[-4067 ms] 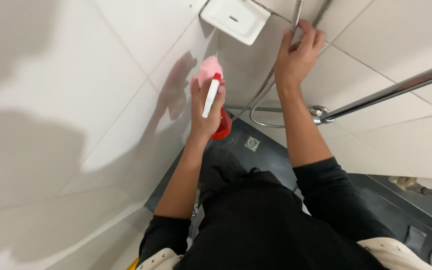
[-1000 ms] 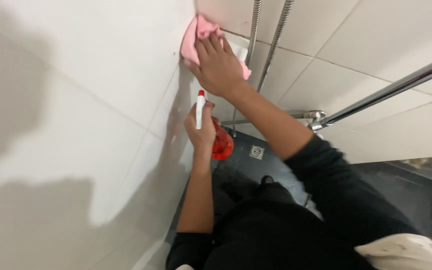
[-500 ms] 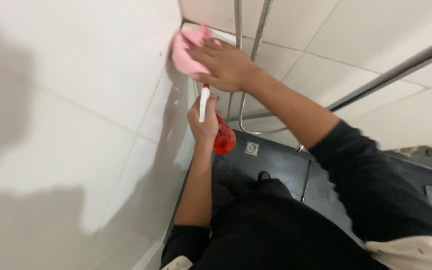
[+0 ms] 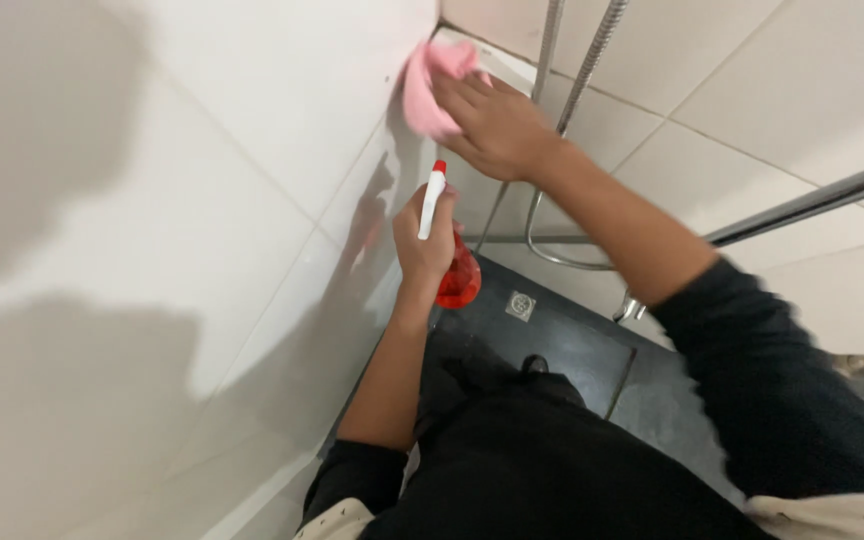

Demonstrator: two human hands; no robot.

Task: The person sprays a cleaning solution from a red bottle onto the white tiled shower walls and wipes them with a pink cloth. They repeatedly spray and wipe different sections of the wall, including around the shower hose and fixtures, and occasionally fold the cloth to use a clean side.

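We've got the right hand (image 4: 497, 125) pressed flat on a soft pink cloth (image 4: 424, 88), far up against the glossy white tiled wall (image 4: 242, 150) by the corner. The left hand (image 4: 422, 245) sits lower and nearer, wrapped tight round a spray bottle (image 4: 452, 270): red see-through body, white trigger head with a small red tip pointing up. Can't tell how full it is. Right of the hands, a chrome shower hose (image 4: 577, 95) hangs down, and a metal rail (image 4: 812, 200) runs off right. Dark floor with a square drain (image 4: 520, 305) below.
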